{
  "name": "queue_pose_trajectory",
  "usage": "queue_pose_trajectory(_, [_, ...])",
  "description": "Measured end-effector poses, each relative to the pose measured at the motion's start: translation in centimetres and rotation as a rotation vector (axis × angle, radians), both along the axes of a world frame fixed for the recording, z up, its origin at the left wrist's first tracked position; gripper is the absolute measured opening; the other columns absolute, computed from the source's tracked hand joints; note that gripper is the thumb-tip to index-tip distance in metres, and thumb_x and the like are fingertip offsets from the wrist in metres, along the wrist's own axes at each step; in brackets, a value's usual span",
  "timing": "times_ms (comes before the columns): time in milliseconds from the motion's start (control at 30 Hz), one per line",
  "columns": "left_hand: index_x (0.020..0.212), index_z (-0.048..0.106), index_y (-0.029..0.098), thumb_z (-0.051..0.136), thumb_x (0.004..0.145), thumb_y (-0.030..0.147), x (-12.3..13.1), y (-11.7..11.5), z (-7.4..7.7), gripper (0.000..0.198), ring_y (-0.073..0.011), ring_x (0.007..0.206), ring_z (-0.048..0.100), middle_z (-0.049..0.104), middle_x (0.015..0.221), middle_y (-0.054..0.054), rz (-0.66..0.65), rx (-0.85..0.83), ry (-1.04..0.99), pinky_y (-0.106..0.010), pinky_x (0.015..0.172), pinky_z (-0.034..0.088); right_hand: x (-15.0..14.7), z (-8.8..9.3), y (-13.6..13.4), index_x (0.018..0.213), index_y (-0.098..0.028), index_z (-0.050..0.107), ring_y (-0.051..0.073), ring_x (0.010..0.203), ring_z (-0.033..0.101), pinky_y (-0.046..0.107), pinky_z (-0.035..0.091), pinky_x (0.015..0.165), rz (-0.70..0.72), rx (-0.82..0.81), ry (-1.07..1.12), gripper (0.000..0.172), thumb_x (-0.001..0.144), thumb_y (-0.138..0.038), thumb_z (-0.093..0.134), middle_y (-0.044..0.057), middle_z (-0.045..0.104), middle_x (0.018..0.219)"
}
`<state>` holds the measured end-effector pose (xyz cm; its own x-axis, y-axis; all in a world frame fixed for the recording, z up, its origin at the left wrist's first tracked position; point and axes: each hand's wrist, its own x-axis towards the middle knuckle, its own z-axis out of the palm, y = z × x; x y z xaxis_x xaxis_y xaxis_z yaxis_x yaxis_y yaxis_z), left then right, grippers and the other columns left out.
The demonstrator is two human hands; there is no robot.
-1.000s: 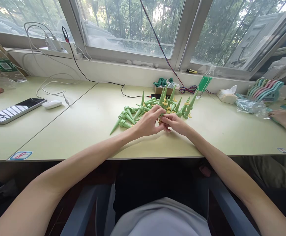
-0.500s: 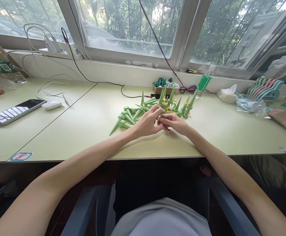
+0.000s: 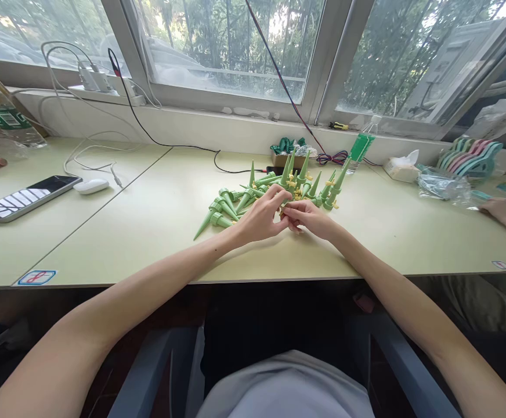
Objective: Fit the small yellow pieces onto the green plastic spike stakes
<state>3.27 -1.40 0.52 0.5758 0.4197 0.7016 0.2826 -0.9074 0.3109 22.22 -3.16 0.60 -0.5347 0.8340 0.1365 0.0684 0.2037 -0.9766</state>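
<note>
Green cone spikes (image 3: 229, 204) are gathered in one pile on the pale table (image 3: 148, 232), and this pile is taken as the reference point for all positions. Each spike is a tapered, pointed plastic body with a wider collar at its base. At the left of the pile the spikes lie flat, and one points outward toward the near left. At the right of the pile several stand upright, tips up, with small yellow fittings (image 3: 291, 183) on them.

The left hand (image 3: 259, 219) and the right hand (image 3: 313, 219) are placed at the near edge of the pile, fingertips touching. The fingers of both hands are curled and pinched together on a small part (image 3: 283, 211). This part is largely hidden, so its kind cannot be told.

Markings are noted as follows:
- A clear bottle (image 3: 361, 145) behind and right of the pile carries a green label; its print is too small to read.
- A second bottle (image 3: 0, 113), far left of the pile, bears a green and white label that is also unreadable.
- A blue-edged sticker (image 3: 36, 276) with a red mark is fixed near left of the pile, at the table edge; no text can be read on it.

A phone (image 3: 26, 196) and a white mouse (image 3: 91, 184) lie well to the left of the pile. A co-worker's hand (image 3: 499, 208) rests far right of it.
</note>
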Motion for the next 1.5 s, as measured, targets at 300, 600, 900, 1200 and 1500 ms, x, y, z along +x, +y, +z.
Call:
queue_pose_trajectory(300, [0.115, 0.05, 0.021, 0.058, 0.088, 0.017, -0.21, 0.27, -0.05, 0.029, -0.0142, 0.077, 0.054, 0.053, 0.111, -0.009, 0.049, -0.016, 0.035, -0.029, 0.066, 0.048, -0.2, -0.09, 0.03, 0.074, -0.017, 0.061, 0.008, 0.045, 0.045, 0.023, 0.034, 0.044, -0.175, 0.143, -0.084, 0.045, 0.091, -0.059, 0.062, -0.002, 0.053, 0.055])
queue_pose_trajectory(600, [0.12, 0.048, 0.021, 0.057, 0.087, 0.017, -0.22, 0.35, -0.43, 0.034, -0.0153, 0.077, 0.054, 0.052, 0.113, -0.01, 0.097, -0.08, 0.083, -0.031, 0.067, 0.049, -0.17, -0.03, -0.03, 0.083, -0.016, 0.066, 0.008, 0.046, 0.048, 0.023, 0.036, 0.046, -0.273, 0.262, -0.159, 0.041, 0.088, -0.056, 0.066, -0.002, 0.056, 0.059])
queue_pose_trajectory(900, [0.118, 0.047, 0.021, 0.058, 0.084, 0.015, -0.13, 0.2, -0.35, 0.036, -0.0162, 0.079, 0.054, 0.051, 0.111, -0.009, 0.126, -0.096, 0.105, -0.031, 0.067, 0.049, -0.08, -0.17, 0.17, 0.088, -0.016, 0.065, 0.009, 0.048, 0.051, 0.025, 0.039, 0.047, -0.289, 0.307, -0.197, 0.044, 0.081, -0.059, 0.072, -0.001, 0.059, 0.066])
queue_pose_trajectory(1200, [0.118, 0.047, 0.021, 0.058, 0.082, 0.013, -0.18, 0.27, -0.51, 0.039, -0.017, 0.081, 0.055, 0.051, 0.11, -0.009, 0.112, -0.081, 0.095, -0.033, 0.069, 0.05, 0.04, -0.14, 0.11, 0.089, -0.017, 0.063, 0.01, 0.049, 0.051, 0.026, 0.039, 0.047, -0.297, 0.345, -0.232, 0.045, 0.079, -0.06, 0.073, -0.001, 0.059, 0.067])
queue_pose_trajectory(1500, [0.119, 0.046, 0.021, 0.057, 0.081, 0.014, -0.16, 0.32, -0.59, 0.04, -0.0211, 0.091, 0.058, 0.05, 0.111, -0.009, 0.119, -0.097, 0.109, -0.037, 0.077, 0.052, 0.08, -0.1, 0.04, 0.09, -0.017, 0.062, 0.011, 0.053, 0.048, 0.026, 0.037, 0.05, -0.293, 0.391, -0.273, 0.044, 0.08, -0.058, 0.073, -0.002, 0.054, 0.064])
